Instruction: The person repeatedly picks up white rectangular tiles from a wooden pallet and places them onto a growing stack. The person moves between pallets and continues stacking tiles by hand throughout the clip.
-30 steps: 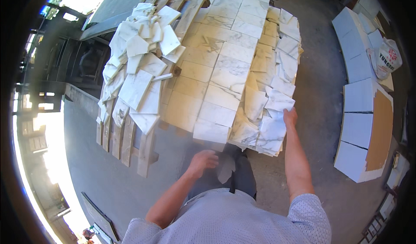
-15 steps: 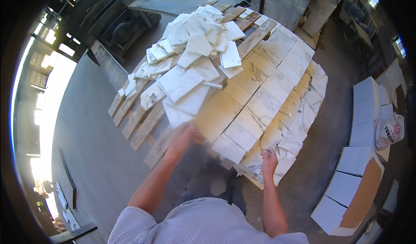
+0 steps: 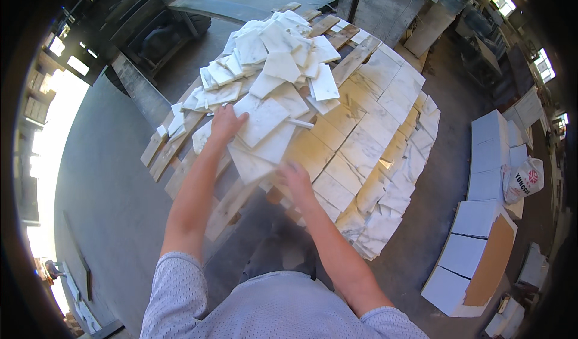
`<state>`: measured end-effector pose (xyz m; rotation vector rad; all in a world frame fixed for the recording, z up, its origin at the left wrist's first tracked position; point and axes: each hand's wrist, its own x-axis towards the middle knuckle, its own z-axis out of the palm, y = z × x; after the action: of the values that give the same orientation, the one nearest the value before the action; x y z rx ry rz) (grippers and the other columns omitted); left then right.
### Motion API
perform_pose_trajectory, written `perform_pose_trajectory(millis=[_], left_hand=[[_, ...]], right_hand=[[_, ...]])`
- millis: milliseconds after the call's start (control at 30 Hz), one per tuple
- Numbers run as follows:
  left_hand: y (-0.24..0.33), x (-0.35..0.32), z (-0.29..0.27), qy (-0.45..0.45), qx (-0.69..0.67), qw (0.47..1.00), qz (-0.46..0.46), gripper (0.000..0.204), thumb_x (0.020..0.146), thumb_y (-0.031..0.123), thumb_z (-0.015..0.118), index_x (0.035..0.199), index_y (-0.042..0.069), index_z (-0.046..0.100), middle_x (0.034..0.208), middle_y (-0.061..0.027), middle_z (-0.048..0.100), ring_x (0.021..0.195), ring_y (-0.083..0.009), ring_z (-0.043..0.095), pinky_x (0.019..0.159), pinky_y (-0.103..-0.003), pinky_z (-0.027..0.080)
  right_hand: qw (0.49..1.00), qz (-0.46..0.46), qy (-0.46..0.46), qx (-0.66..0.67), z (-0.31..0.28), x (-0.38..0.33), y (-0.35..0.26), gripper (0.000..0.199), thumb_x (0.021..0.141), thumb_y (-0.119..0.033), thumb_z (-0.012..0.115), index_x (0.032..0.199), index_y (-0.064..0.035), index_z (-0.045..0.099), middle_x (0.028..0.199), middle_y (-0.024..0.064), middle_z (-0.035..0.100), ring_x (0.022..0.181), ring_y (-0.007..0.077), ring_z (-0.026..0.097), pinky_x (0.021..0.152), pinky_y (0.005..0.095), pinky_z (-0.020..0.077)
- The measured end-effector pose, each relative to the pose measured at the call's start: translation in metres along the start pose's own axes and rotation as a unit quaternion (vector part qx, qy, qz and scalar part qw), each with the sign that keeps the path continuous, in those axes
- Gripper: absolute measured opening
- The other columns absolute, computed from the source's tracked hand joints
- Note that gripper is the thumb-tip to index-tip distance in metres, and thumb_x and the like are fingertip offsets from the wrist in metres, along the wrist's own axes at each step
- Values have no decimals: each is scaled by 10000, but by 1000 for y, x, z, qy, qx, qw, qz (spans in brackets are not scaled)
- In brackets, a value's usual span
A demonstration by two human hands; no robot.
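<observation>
head view: left hand (image 3: 227, 123) at the left edge of a large white marble tile (image 3: 264, 122), thumb against the tile's upper face; cannot tell whether the grip is closed on it. right hand (image 3: 294, 177) blurred, just beside the near corner of a lower tile (image 3: 251, 163); its grip, wide or narrow, cannot be told. the large tile lies tilted over the lower tile, at the near end of a heap of broken tiles (image 3: 282, 66), grey-veined, irregular, overlapping. a thin white strip (image 3: 300, 123) projects from the large tile's right side. heap rests on wooden slats (image 3: 227, 211), their ends showing at left and near side. right of the heap: close-set rows of rectangular tiles (image 3: 360, 139), partly yellowish; beyond their right edge, stacked jagged pieces (image 3: 392, 205). farther right, well apart on the grey floor (image 3: 114, 182), white blocks (image 3: 462, 250) with a brown panel (image 3: 489, 259) along one side, and a white bag (image 3: 522, 181) near them. light sleeves (image 3: 179, 285) on both arms.
</observation>
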<state>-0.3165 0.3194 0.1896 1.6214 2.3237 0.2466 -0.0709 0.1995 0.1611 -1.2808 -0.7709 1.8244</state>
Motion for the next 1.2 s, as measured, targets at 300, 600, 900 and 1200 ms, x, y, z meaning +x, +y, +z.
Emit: perform_pose_trajectory(millis=[300, 600, 900, 1200], left_hand=[[16, -53, -8, -12, -13, 999, -44, 623, 817, 504, 667, 1079, -53, 569, 1097, -230, 636, 1057, -392, 603, 908, -470, 476], [0, -55, 1, -100, -45, 993, -45, 634, 846, 535, 580, 1009, -74, 651, 1012, -270, 675, 956, -404, 656, 840, -484, 504], [-24, -53, -6, -254, -398, 872, -126, 550, 880, 537, 593, 935, -7, 656, 708, -91, 610, 538, -194, 576, 423, -329, 464], [-29, -90, 9, -270, -597, 747, -115, 484, 927, 391, 607, 1201, -8, 581, 1099, -122, 657, 908, -226, 653, 762, -354, 541]], right_hand=[[999, 33, 8, -20, 5, 21, -22, 519, 936, -383, 570, 1253, 28, 549, 1146, 158, 593, 988, 268, 604, 798, 384, 523], [958, -3, 59, -282, 26, 38, -43, 506, 904, -445, 592, 918, 55, 668, 723, 121, 664, 579, 189, 644, 536, 318, 530], [995, -30, 56, -78, 33, 21, -52, 475, 902, -407, 634, 893, 67, 653, 768, 118, 657, 642, 169, 622, 589, 308, 519], [986, -66, 69, -138, 20, -47, -32, 469, 928, -322, 618, 1169, 79, 591, 984, 105, 653, 861, 148, 598, 764, 300, 489]])
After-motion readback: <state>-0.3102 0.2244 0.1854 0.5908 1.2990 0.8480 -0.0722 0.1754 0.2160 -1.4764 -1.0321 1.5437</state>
